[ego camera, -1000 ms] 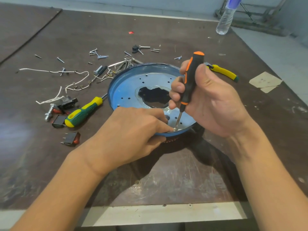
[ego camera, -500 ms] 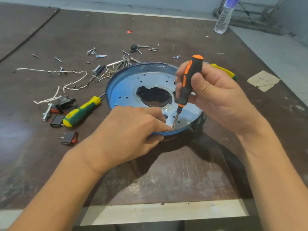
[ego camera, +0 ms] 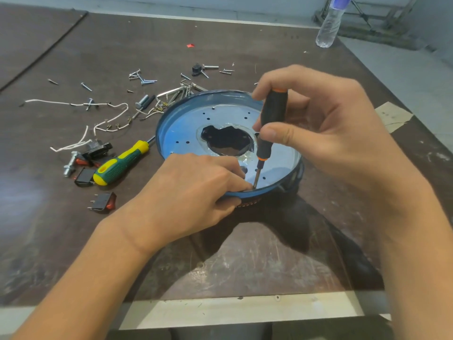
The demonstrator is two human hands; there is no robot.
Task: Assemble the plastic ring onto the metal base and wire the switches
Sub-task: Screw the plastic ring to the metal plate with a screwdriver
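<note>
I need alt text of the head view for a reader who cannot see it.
A right hand holds a black-and-orange screwdriver, tip at the near edge of a blue metal base, which the left hand steadies. Screws, wires and switches lie to its left.

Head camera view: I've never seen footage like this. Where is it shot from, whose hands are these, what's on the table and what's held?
It is one picture from a camera worn on a person's head, looking down at their own bare hands; no robot. The right hand holds a black-and-orange screwdriver, tip down near the front rim of a round blue metal base. The left hand grips that rim, fingers above, thumb below. The base lies on a scuffed brown table. Left of it lie a green-and-yellow screwdriver, black-and-red rocker switches, white wires and loose screws. A clear plastic bottle stands far right.
</note>
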